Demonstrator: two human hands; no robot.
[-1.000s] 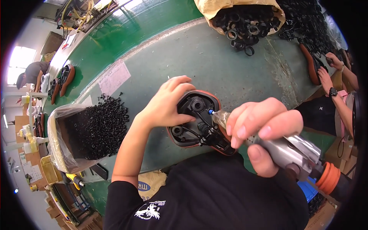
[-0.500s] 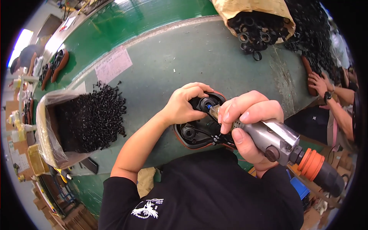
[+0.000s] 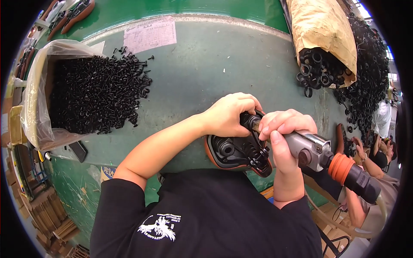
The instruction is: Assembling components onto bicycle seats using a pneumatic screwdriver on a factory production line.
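A bicycle saddle (image 3: 219,158) lies upside down near the table's front edge, its black underside, springs and brown rim showing. My left hand (image 3: 234,114) is closed around its far end, thumb and fingers to either side of a round black fitting (image 3: 248,120). In my right hand (image 3: 289,124) is a silver air screwdriver (image 3: 309,148) with an orange ring and a hose at its rear. Its tip points at that fitting; my fingers partly hide the front, so I cannot tell whether it touches a screw.
A plastic-lined box (image 3: 36,107) spills black screws (image 3: 99,90) on the left. Far right, a paper sack (image 3: 320,26) holds black rings beside a heap of black parts (image 3: 365,60). A pink sheet (image 3: 150,34) and a phone (image 3: 78,150) lie on the table. A co-worker's arm (image 3: 365,161) shows at right.
The view has shifted, so the table's things sit elsewhere in it. The saddle is tilted differently, and the screwdriver lies at a flatter angle. Both hands keep their holds.
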